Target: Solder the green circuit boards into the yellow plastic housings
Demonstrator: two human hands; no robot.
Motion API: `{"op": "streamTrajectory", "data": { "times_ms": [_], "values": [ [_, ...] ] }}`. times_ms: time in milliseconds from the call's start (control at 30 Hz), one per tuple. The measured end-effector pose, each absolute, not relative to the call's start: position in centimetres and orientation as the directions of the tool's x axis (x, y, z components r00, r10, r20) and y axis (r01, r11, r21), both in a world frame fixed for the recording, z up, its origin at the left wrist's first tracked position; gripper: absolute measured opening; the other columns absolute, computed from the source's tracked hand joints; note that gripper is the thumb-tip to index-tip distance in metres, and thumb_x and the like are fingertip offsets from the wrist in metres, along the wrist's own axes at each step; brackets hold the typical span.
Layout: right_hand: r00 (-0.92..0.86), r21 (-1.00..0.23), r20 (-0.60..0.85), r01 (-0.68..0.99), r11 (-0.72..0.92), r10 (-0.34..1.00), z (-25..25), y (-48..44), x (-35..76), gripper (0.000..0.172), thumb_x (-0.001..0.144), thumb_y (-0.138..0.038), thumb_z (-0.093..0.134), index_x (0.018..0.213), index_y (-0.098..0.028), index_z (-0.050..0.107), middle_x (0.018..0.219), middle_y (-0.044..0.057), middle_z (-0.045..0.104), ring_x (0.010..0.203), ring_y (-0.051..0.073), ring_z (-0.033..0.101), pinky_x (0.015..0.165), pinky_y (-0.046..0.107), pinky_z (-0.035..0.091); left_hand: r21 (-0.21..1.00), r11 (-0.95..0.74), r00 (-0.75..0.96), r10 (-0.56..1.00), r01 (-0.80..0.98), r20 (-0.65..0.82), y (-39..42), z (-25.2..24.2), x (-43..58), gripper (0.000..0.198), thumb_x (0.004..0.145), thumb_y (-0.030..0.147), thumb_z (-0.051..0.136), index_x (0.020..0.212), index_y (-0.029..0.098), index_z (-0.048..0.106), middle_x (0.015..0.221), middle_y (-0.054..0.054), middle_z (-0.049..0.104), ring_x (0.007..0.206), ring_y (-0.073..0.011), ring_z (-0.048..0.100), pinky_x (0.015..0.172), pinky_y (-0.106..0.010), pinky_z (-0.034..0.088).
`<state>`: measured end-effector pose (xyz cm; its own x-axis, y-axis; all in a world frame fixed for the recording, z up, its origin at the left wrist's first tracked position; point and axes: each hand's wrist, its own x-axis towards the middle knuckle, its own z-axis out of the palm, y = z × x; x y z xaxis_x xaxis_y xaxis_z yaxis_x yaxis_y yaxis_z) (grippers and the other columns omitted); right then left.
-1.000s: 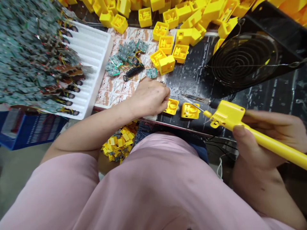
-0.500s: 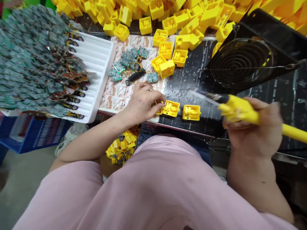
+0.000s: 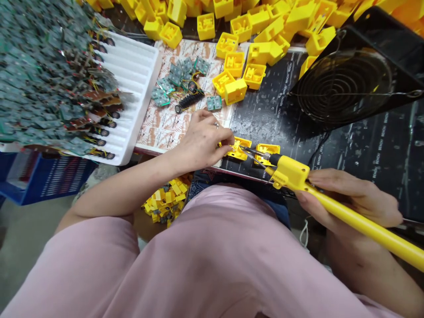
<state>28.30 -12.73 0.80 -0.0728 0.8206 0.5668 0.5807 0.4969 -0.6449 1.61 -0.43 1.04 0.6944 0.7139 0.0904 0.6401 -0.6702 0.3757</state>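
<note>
My right hand (image 3: pixel 361 198) grips a yellow soldering iron (image 3: pixel 291 172), its long handle running to the right edge. The iron's thin metal tip points left and reaches into an open yellow plastic casing (image 3: pixel 241 149) near the table's front edge. Thumb and fingertips of my left hand (image 3: pixel 207 139) are pinched at that casing's left side, over another yellow casing that they mostly hide. Just right of these sits one more open casing (image 3: pixel 268 152), partly behind the iron. What lies inside the casing at the tip is too small to make out.
A white foam tray (image 3: pixel 142 88) heaped with green circuit boards (image 3: pixel 49 79) stands at left. Loose boards (image 3: pixel 179 73) lie beyond my left hand. Yellow casings (image 3: pixel 235 90) pile up at the back. A black fan (image 3: pixel 341 84) stands at right, a blue crate (image 3: pixel 49 176) below left.
The soldering iron has come down and left, from above the table to the casing beside my left hand. My left hand has stayed near the same casings, its fingertips slightly further right.
</note>
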Motion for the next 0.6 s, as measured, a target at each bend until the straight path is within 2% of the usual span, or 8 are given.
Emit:
{"op": "streamTrajectory", "data": {
  "times_ms": [100, 200, 267, 333, 367, 467, 600],
  "values": [
    [-0.157, -0.554, 0.533, 0.678, 0.483, 0.832, 0.8, -12.7, 28.7, 0.034, 0.08, -0.025, 0.077, 0.113, -0.026, 0.067, 0.087, 0.003, 0.077, 0.068, 0.018, 0.074, 0.057, 0.025, 0.062, 0.343, -0.677, 0.698, 0.712, 0.651, 0.08, -0.6, 0.9, 1.5, 0.02, 0.085, 0.027, 0.055, 0.074, 0.022, 0.07, 0.066, -0.001, 0.066, 0.083, -0.0197, 0.055, 0.104, -0.053, 0.032],
    [-0.222, -0.534, 0.559, 0.641, 0.552, 0.799, 1.0, -12.6, 28.9, 0.04, 0.081, -0.025, 0.077, 0.119, -0.025, 0.065, 0.086, 0.002, 0.077, 0.071, 0.017, 0.074, 0.059, 0.024, 0.062, 0.285, -0.702, 0.714, 0.695, 0.653, 0.077, -0.8, 0.9, 1.8, 0.023, 0.084, 0.026, 0.052, 0.071, 0.021, 0.07, 0.065, -0.001, 0.065, 0.082, -0.0199, 0.054, 0.103, -0.053, 0.033],
    [-0.262, -0.555, 0.535, 0.607, 0.569, 0.803, 1.1, -12.5, 28.9, 0.033, 0.081, -0.026, 0.078, 0.112, -0.025, 0.066, 0.081, 0.001, 0.075, 0.07, 0.016, 0.073, 0.059, 0.022, 0.061, 0.255, -0.717, 0.724, 0.685, 0.649, 0.08, -0.8, 0.9, 2.1, 0.022, 0.082, 0.025, 0.051, 0.069, 0.02, 0.069, 0.066, -0.002, 0.065, 0.083, -0.0204, 0.053, 0.102, -0.053, 0.034],
    [-0.299, -0.549, 0.503, 0.614, 0.567, 0.811, 1.2, -12.3, 28.8, 0.014, 0.087, -0.032, 0.072, 0.099, -0.026, 0.067, 0.075, 0.0, 0.073, 0.066, 0.015, 0.072, 0.056, 0.021, 0.06, 0.232, -0.725, 0.73, 0.679, 0.649, 0.079, -0.8, 0.9, 2.3, 0.021, 0.08, 0.025, 0.051, 0.069, 0.02, 0.068, 0.067, -0.002, 0.064, 0.082, -0.0207, 0.052, 0.101, -0.053, 0.035],
    [-0.315, -0.538, 0.5, 0.617, 0.574, 0.807, 1.1, -12.1, 28.8, 0.011, 0.09, -0.036, 0.067, 0.092, -0.026, 0.067, 0.073, 0.0, 0.072, 0.065, 0.015, 0.072, 0.055, 0.021, 0.059, 0.223, -0.727, 0.732, 0.677, 0.649, 0.077, -0.7, 0.8, 2.4, 0.021, 0.079, 0.025, 0.051, 0.068, 0.02, 0.068, 0.066, -0.002, 0.064, 0.082, -0.0209, 0.052, 0.1, -0.053, 0.036],
    [-0.359, -0.504, 0.508, 0.613, 0.609, 0.783, 1.1, -11.7, 28.7, 0.022, 0.095, -0.041, 0.061, 0.081, -0.023, 0.064, 0.072, 0.002, 0.071, 0.068, 0.013, 0.072, 0.058, 0.019, 0.06, 0.211, -0.732, 0.738, 0.672, 0.648, 0.065, -0.5, 0.8, 2.7, 0.019, 0.077, 0.024, 0.051, 0.067, 0.02, 0.067, 0.063, -0.003, 0.062, 0.082, -0.0212, 0.051, 0.099, -0.052, 0.036],
    [-0.478, -0.466, 0.483, 0.569, 0.677, 0.734, 2.3, -11.5, 28.3, 0.012, 0.088, -0.027, 0.072, 0.086, -0.019, 0.063, 0.079, 0.002, 0.071, 0.073, 0.01, 0.071, 0.068, 0.018, 0.06, 0.21, -0.742, 0.754, 0.656, 0.637, 0.035, -0.2, 0.8, 2.8, 0.019, 0.076, 0.025, 0.051, 0.067, 0.02, 0.067, 0.062, -0.003, 0.061, 0.083, -0.0221, 0.052, 0.098, -0.051, 0.037]
  ]
}}
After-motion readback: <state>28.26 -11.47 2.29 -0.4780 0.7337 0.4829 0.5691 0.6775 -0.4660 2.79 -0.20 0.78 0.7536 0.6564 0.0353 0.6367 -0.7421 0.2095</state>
